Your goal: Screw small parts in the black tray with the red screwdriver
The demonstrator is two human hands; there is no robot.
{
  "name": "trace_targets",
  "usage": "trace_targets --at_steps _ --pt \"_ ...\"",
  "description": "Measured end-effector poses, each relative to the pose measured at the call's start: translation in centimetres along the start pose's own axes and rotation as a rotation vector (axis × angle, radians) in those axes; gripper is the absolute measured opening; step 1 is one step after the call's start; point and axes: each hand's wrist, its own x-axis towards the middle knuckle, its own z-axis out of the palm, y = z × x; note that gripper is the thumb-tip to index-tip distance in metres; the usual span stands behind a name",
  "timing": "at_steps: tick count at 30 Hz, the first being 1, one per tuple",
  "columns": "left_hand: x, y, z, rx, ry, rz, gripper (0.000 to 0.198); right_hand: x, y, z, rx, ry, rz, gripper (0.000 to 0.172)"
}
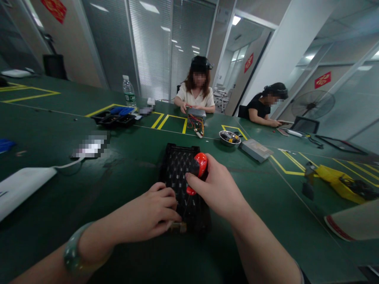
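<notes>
A black rectangular housing [181,163] with a raised diamond pattern on its face lies on the table in front of me. My right hand [219,183] is closed around a red-and-black screwdriver [200,163], held over the housing's right half. The dark shaft slants down toward the housing's near end; its tip is hard to make out. At that near end, my left hand [160,209] rests against the left edge with curled fingers pressed together. Whatever is between those fingertips is hidden. A small brownish part [178,227] shows just below them.
Across the green table [133,173] a person handles a grey box with wires [196,116]; another sits farther right. A metal bowl [230,138] and a grey case [256,150] lie ahead right. To my left are a white device [26,187] and a black tray [111,118].
</notes>
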Motion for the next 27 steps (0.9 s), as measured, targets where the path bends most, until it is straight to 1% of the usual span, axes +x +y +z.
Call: trace_targets --at_steps 3,8,10,15,21,24,27 --pt "0.2 0.1 -0.2 -0.014 0.008 -0.028 0.022 -0.1 0.0 -0.2 0.001 0.015 -0.004 0.015" --pt "0.5 0.4 -0.3 -0.066 0.050 -0.146 0.020 -0.3 -0.3 -0.7 0.035 0.022 -0.010 0.014" --pt "0.7 0.4 -0.2 -0.087 0.050 -0.170 0.021 -0.5 -0.5 -0.9 0.070 0.030 -0.024 0.014" --pt "1.0 0.5 -0.1 -0.125 0.018 -0.181 0.021 -0.8 -0.7 -1.3 0.140 0.040 -0.064 0.014" --pt "1.2 0.4 -0.2 -0.209 -0.050 -0.223 0.020 -1.1 -0.7 -1.4 0.160 0.056 -0.094 0.015" --pt "1.3 0.4 -0.1 -0.224 -0.064 -0.243 0.015 -1.2 -0.7 -1.5 0.174 0.062 -0.101 0.016" --pt "1.4 0.3 0.0 -0.235 -0.065 -0.234 0.011 -1.2 -0.8 -1.6 0.178 0.059 -0.099 0.016"
